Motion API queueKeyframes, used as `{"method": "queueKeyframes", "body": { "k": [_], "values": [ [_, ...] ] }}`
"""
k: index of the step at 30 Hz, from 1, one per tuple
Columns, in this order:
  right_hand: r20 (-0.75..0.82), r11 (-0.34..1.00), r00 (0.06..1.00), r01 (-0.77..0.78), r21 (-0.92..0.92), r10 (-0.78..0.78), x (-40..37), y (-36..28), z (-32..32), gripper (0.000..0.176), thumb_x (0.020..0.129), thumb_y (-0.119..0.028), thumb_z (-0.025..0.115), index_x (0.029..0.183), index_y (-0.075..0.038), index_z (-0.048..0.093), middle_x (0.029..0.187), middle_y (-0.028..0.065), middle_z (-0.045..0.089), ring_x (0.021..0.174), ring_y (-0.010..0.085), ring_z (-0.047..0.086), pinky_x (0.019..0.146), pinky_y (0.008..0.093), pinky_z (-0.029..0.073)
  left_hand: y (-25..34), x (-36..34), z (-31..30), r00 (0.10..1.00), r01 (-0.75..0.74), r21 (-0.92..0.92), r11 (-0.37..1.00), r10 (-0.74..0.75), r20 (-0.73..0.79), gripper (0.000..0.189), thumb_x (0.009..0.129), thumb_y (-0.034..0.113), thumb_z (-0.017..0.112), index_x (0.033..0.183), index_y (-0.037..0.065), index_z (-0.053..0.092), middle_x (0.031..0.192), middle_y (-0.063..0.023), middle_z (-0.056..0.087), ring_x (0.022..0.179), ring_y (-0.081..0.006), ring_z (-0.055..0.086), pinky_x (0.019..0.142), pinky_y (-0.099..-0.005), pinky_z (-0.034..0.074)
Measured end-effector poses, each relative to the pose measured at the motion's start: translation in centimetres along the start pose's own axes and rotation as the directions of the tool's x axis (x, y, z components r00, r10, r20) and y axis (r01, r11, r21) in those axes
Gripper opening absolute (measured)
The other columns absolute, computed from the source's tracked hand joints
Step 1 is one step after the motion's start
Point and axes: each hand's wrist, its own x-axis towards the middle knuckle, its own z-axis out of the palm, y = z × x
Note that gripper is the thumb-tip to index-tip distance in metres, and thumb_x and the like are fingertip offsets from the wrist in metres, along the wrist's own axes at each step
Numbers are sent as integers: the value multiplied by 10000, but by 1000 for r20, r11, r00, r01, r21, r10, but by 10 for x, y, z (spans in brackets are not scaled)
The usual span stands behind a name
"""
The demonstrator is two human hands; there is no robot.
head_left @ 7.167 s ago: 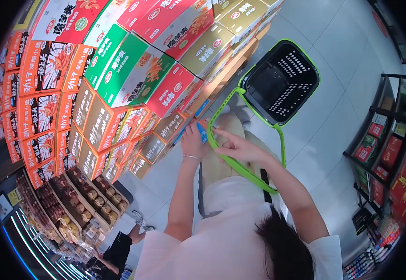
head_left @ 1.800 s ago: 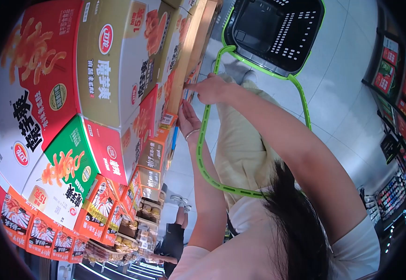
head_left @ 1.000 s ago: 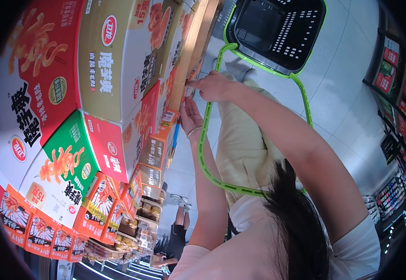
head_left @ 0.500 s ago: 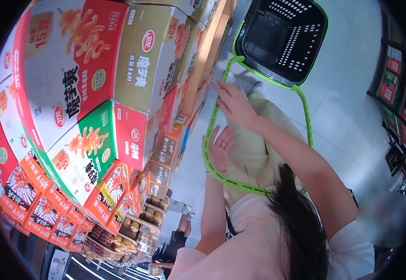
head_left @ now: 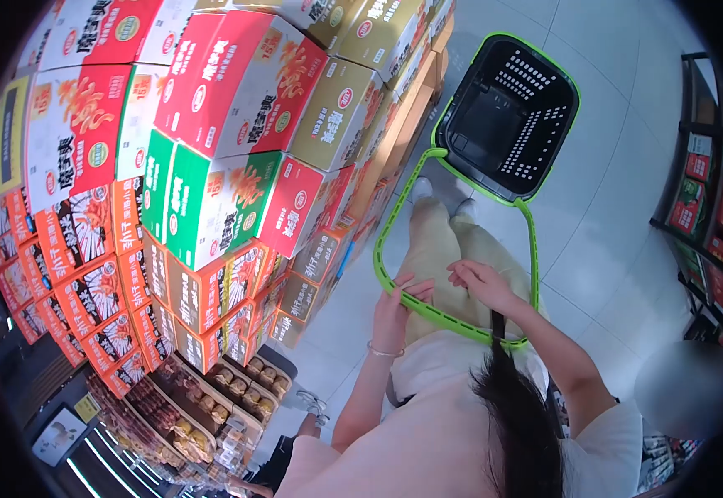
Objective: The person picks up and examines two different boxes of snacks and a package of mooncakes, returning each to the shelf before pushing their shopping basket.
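Observation:
A black shopping basket [head_left: 494,112] with a bright green rim stands on the floor beyond my shoes. Its long green handle [head_left: 536,241] loops back towards my waist. My left hand [head_left: 397,305], with a bracelet at the wrist, lies across the left side of this handle, its fingers curled over it. Inside the loop, above my light trousers [head_left: 436,241], is my right hand [head_left: 484,284]. Its fingers are loosely bent and apart, with nothing in them. The basket's visible interior is dark, with slotted walls.
Stacked red, green and gold snack boxes [head_left: 253,91] rise close on the left, with orange boxes [head_left: 95,290] below. Packed food trays [head_left: 237,390] lie at lower left, near another person's leg [head_left: 307,425]. A product rack [head_left: 693,191] stands right.
My left hand has gone from palm-up beside the handle to curled over it. My right hand has drawn back from the handle's left side towards my body. The view has shifted.

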Motion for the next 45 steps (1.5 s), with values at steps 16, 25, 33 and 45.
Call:
{"method": "queueKeyframes", "body": {
  "k": [16,25,33,45],
  "values": [
    [-86,880,979,-203,-429,184,-143,-80,-42,481,1020,-404,389,1062,1,645,853,108,678,782,174,634,721,303,495,20,-2,35,996,45,174,984,-58,70,271,1001,232,485,1060,-31,507,1108,-248,634,1088,-323,634,989,-427,481],
    [-654,528,734,-487,-696,-184,-179,121,-121,631,842,-172,701,1390,-52,411,1242,158,554,1045,272,570,933,379,461,35,18,71,977,-9,57,998,-3,211,203,943,131,497,1052,-39,500,1041,-172,610,1057,-317,647,931,-385,524],
    [-682,941,660,123,-315,-315,-127,79,-100,481,879,-189,698,1300,-32,528,1229,141,573,1099,225,554,928,333,452,34,25,92,978,49,106,993,-69,195,281,954,135,497,1167,-48,477,1143,-170,598,1097,-285,627,964,-351,498],
    [-794,973,561,130,-193,-233,-53,66,-217,263,958,-208,573,844,6,674,718,63,648,708,139,601,674,297,468,-2,63,71,962,-209,924,321,-103,254,361,944,231,527,1219,-2,537,1199,-176,617,1107,-313,609,973,-398,464]
  ]
}}
